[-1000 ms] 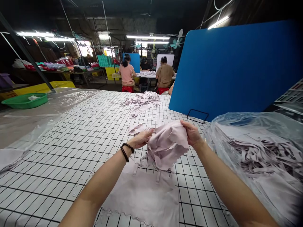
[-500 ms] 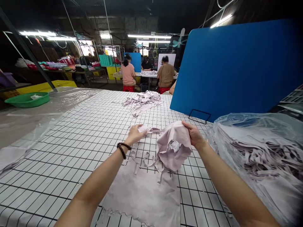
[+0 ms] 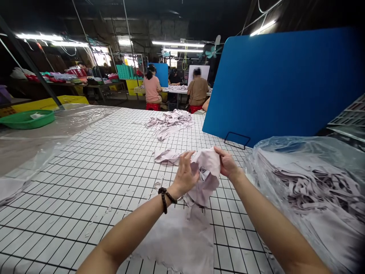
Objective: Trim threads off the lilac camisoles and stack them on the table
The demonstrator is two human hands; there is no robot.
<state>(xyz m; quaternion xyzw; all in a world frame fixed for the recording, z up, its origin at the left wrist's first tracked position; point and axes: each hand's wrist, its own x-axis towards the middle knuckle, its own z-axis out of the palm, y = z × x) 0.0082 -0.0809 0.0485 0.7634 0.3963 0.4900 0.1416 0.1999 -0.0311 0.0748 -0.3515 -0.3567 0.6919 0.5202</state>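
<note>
My right hand (image 3: pixel 228 163) pinches the upper right edge of a pale lilac cloth piece (image 3: pixel 209 161), holding it raised above the table with a fold or opening facing me. At the cloth's left side is my left hand (image 3: pixel 185 177), fingers spread and pointing up, its thumb close to the opening; a dark beaded bracelet (image 3: pixel 164 198) circles that wrist. Beneath my hands lies a flat lilac fabric panel (image 3: pixel 182 239) with a wavy near edge, partly covered by my left forearm. A crumpled lilac strip (image 3: pixel 168 156) rests just beyond my left hand.
Cloth pieces fill a clear plastic bag (image 3: pixel 319 190) on the right. A big blue board (image 3: pixel 273 87) stands behind it on a wire stand (image 3: pixel 237 140). Farther back on the gridded table (image 3: pixel 94 167) is a lilac heap (image 3: pixel 173 120). Several people sit in the background.
My left hand has let go of the strip and moved right to the raised cloth, fingers now spread. My right hand keeps its hold on the cloth. The strip lies on the table.
</note>
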